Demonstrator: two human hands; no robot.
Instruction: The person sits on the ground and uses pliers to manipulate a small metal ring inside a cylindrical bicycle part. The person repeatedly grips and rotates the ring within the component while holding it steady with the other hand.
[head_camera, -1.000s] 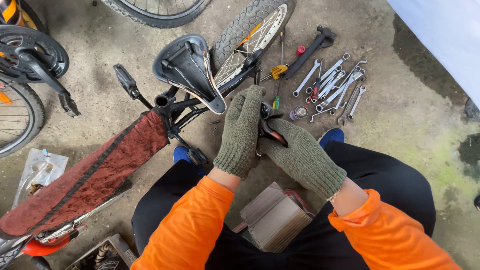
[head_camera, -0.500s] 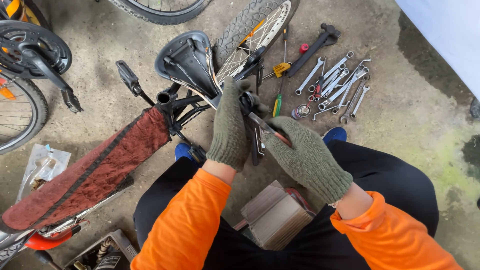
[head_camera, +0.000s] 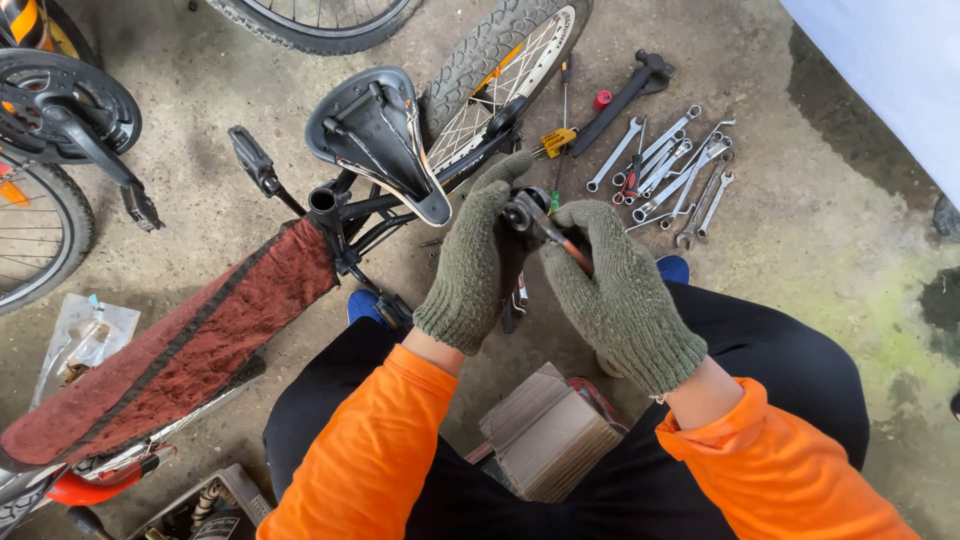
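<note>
**Both gloved hands closed on a small metal hub part beside the upturned bike**

Nearest the camera: orange sleeves, black trousers, and a wooden block (head_camera: 548, 445) on the ground between the knees.

Left hand (head_camera: 468, 262), in an olive knit glove, was curled shut around the left side of the small round metal part (head_camera: 522, 210); its fingertips wrapped up over the part's top edge, so most of the part sat hidden behind the glove.

Right hand (head_camera: 608, 290), same glove, was closed on a thin red-handled tool (head_camera: 560, 243). Handle lay under the fingers, with the metal tip running up-left into the part. The part sat just beyond the right fingertips, touching the tool's tip, pinched between the two hands.

Left of the hands: bike frame wrapped in red cloth (head_camera: 175, 355), black saddle (head_camera: 378, 138) lying upside down, and a pedal (head_camera: 252, 160).

Beyond the hands: rear wheel (head_camera: 500, 70) with knobby tyre, and a yellow-handled screwdriver (head_camera: 556, 140) just beside it.

Far right on the concrete: a loose pile of spanners (head_camera: 675, 170) and a black hammer-like tool (head_camera: 632, 92), well apart from both hands.
</note>
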